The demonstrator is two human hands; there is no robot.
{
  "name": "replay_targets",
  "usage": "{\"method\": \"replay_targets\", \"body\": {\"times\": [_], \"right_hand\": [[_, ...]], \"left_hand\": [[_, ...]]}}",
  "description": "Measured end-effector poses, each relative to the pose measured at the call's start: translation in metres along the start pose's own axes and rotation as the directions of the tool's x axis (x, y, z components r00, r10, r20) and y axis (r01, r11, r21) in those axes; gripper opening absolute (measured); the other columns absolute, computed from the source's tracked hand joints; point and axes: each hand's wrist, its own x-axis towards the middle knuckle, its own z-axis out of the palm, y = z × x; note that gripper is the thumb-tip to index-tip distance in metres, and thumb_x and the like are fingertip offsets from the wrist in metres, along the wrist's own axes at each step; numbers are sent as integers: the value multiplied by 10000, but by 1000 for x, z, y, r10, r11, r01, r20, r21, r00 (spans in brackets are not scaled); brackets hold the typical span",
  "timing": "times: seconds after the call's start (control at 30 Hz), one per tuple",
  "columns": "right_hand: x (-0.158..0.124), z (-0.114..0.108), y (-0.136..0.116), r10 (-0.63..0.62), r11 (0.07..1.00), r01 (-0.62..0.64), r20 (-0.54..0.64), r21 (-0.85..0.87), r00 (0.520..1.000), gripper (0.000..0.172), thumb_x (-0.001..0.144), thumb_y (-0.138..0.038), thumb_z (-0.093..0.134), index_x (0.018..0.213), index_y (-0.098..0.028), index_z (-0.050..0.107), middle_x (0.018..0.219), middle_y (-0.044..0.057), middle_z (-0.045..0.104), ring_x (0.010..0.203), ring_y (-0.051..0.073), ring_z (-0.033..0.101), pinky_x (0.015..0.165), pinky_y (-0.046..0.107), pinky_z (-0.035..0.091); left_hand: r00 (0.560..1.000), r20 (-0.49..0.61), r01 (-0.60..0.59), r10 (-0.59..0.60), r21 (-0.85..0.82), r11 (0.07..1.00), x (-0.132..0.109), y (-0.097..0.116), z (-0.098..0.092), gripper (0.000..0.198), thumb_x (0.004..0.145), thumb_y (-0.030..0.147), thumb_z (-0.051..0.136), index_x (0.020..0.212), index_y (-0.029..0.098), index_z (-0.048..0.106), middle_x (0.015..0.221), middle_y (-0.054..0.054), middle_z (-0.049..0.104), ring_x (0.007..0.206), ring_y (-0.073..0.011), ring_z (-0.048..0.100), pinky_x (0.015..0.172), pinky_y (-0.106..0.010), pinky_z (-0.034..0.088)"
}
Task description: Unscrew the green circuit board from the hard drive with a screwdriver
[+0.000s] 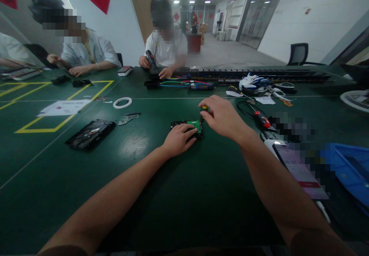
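Head view showed the left hand (180,137) over the green-topped drive (196,124), fingers spread and resting rather than grasping, presumably steadying it for the upright screwdriver (204,107) pinched by the right hand (224,117). The drive sat mid-tabletop (178,210), with room toward the near edge; a phone (296,165) and blue tray (348,167) crowded the right side.

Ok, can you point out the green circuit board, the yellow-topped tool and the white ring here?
Green circuit board (198,124): head view, on its uncovered right part.
Yellow-topped tool (205,107): head view, on its yellow top.
White ring (122,107): head view, on the near side of its band.
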Motion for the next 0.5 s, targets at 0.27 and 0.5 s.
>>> {"method": "replay_targets", "body": {"times": [0.27, 0.5], "right_hand": [[2, 3, 1, -3, 999, 3, 0, 44, 1000, 103, 985, -231, 610, 1019, -208, 704, 1044, 98, 676, 971, 247, 621, 886, 378, 468], [2, 3, 3, 6, 998, -6, 4, 55, 1000, 82, 964, -162, 622, 985, -227, 666, 1035, 66, 698, 968, 234, 623, 891, 367, 446]], "left_hand": [[1000, 6, 8, -8, -13, 1000, -1, -1, 0, 413, 1031, 416, 565, 1398, 242, 643, 1389, -115, 632, 1275, -310, 606, 1058, -521, 511], [1000, 5, 9, -8, -23, 1000, -1, -1, 1, 417, 1026, 408, 572, 1408, 254, 637, 1381, -114, 636, 1273, -306, 605, 1065, -531, 510]]}}
